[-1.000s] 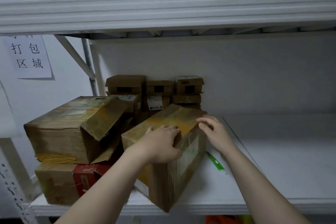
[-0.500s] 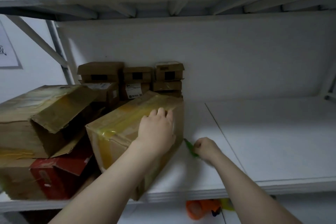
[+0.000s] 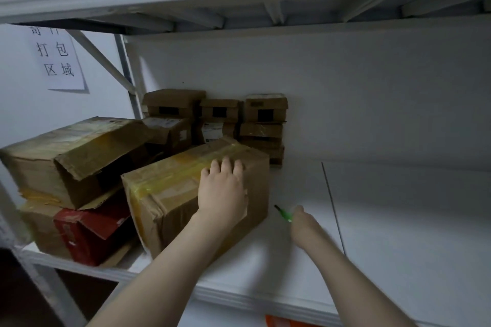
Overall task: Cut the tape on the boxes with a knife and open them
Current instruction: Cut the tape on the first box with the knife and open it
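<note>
White metal rack point(image 3: 127, 66) across the whole view, with a wide white shelf board point(image 3: 398, 220) below and another shelf's underside overhead. On the left of the board, a torn-open brown cardboard box point(image 3: 66, 156), flap hanging loose, stacked on a red and brown carton point(image 3: 87, 231). Just right of those and touching them, set at an angle with one corner over the front lip: the taped brown cardboard box point(image 3: 170, 194), yellowish tape along its top seam and down the near end, flaps closed. Behind it against the back wall, a stack of small brown cardboard boxes point(image 3: 218, 117), several with dark labels. White paper sign point(image 3: 59, 61) with black characters on the wall at far left. Sliver of an orange object point(image 3: 279, 322) under the shelf edge.

Left hand point(image 3: 223, 191) laid on the taped box at its right upper edge, forearm reaching up from below, palm against the side face, fingers point(image 3: 225, 164) straight, slightly apart, lying over onto the top. Right hand point(image 3: 303, 225) low on the bare board just beside the box's right face, blurred, closed round the near end of a green-handled knife point(image 3: 283, 214). Dark tip pointing up and left towards the box, not touching it.
</note>
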